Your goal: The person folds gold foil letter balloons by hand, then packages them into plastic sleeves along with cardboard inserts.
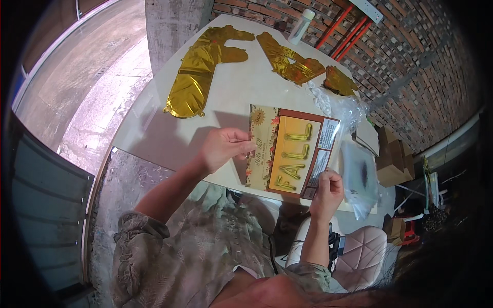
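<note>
Nearest me, past the person's leafy-patterned sleeves, a pale quilted chair (362, 254) sits on the right by the tabletop (241, 77). Over its near edge the person has a flat printed card (295, 154), raised and tilted, showing gold letter shapes on an orange panel. The left hand (226, 148) pinches its left edge between thumb and fingers; the right hand (328, 190) is curled closed at the near right corner, though I can't tell whether it grips the card or a clear sleeve around it. I'd judge it light and fairly stiff, with a slick face that could crease if squeezed; opposite edges look the best hold. Just right of it lies a clear plastic bag (358, 177), likely soft and slippery, and beyond that a cardboard box (394, 156). Farther back are crumpled clear film (326, 98), a long gold foil balloon (192, 77) on the left, folded gold foil (287, 60) toward the middle, and a capped bottle (302, 26) near the brick wall (400, 66).
</note>
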`<state>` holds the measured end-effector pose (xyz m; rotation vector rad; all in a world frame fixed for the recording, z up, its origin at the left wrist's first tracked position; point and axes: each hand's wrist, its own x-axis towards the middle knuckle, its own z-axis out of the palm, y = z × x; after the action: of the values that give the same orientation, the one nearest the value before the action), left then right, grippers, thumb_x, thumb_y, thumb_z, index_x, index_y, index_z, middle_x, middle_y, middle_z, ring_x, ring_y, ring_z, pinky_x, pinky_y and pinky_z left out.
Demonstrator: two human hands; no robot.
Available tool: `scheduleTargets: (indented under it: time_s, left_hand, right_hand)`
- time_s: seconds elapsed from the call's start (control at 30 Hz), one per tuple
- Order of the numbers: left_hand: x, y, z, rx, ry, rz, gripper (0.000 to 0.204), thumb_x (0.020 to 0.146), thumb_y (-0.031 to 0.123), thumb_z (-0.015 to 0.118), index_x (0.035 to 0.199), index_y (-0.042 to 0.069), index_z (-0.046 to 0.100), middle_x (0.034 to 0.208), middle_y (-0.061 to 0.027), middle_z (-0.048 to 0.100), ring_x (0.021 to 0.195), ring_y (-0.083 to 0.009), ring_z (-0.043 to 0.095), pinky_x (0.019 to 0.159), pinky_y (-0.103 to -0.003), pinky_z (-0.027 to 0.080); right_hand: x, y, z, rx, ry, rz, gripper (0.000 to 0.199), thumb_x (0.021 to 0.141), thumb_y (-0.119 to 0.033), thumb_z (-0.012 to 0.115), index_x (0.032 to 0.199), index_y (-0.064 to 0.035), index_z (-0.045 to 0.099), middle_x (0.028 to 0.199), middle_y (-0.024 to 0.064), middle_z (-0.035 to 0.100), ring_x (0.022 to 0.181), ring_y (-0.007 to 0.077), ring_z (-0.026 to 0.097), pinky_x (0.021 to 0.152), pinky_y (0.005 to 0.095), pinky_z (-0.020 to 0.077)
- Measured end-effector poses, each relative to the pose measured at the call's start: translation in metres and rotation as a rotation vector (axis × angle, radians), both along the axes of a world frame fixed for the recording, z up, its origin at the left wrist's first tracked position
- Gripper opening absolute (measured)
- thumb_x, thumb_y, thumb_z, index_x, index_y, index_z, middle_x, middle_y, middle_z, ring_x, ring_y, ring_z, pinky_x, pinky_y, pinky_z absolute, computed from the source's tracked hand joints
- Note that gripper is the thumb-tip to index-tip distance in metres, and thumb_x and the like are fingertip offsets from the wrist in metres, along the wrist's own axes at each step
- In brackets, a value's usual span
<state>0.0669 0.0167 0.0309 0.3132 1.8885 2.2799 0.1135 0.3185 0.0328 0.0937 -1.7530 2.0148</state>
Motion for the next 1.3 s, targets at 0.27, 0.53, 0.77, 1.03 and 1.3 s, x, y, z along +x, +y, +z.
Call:
scheduleTargets:
  time_s: [0.27,0.53,0.77,1.03,1.3]
  left_hand:
    - [0.001,-0.009,0.01,-0.019,-0.094,-0.034,0.022,0.096,0.02,0.07,0.103,0.0,0.069,0.095,-0.0052,0.071,0.081,-0.0089,0.065,0.073,-0.024,0.054]
    - [-0.016,-0.01,-0.002,-0.114,0.256,0.249,0.041,0.095,0.009,0.068,0.133,-0.001,0.056,0.119,-0.0092,0.067,0.106,-0.0165,0.065,0.085,-0.028,0.053]
    - [0.054,-0.032,-0.011,-0.685,1.293,0.529,0.027,0.088,0.01,0.073,0.112,0.003,0.066,0.108,-0.0099,0.069,0.097,-0.017,0.067,0.079,-0.033,0.053]
    - [0.073,0.022,-0.042,-0.917,1.257,0.013,0.036,0.081,0.02,0.076,0.112,0.002,0.07,0.113,-0.0114,0.069,0.107,-0.0259,0.065,0.094,-0.042,0.05]
    - [0.08,0.03,-0.052,-0.975,1.143,0.064,0.039,0.082,0.02,0.073,0.117,0.0,0.069,0.121,-0.0103,0.067,0.115,-0.0251,0.061,0.1,-0.043,0.046]
  right_hand:
    - [-0.005,-0.008,0.001,0.006,-0.02,0.018,0.003,0.096,0.0,0.063,0.098,0.0016,0.064,0.106,0.009,0.068,0.094,0.0114,0.062,0.089,0.0259,0.0485]
    - [-0.001,-0.008,0.023,0.603,0.396,-0.136,0.009,0.089,0.004,0.066,0.096,-0.0007,0.062,0.109,0.0147,0.069,0.092,0.0143,0.064,0.078,0.0288,0.0535]
    - [0.006,-0.044,0.036,1.583,0.904,0.185,0.03,0.075,-0.005,0.07,0.105,0.0,0.066,0.112,0.0126,0.067,0.09,0.0234,0.068,0.072,0.0328,0.0562]
    - [-0.006,-0.048,-0.005,1.59,0.722,0.3,0.026,0.077,-0.012,0.063,0.1,-0.0004,0.063,0.113,0.0116,0.065,0.094,0.0222,0.064,0.077,0.0319,0.055]
    - [-0.011,-0.055,-0.011,1.221,0.391,0.356,0.029,0.069,-0.001,0.079,0.097,-0.0018,0.068,0.098,0.0089,0.068,0.087,0.0258,0.066,0.074,0.0335,0.0565]
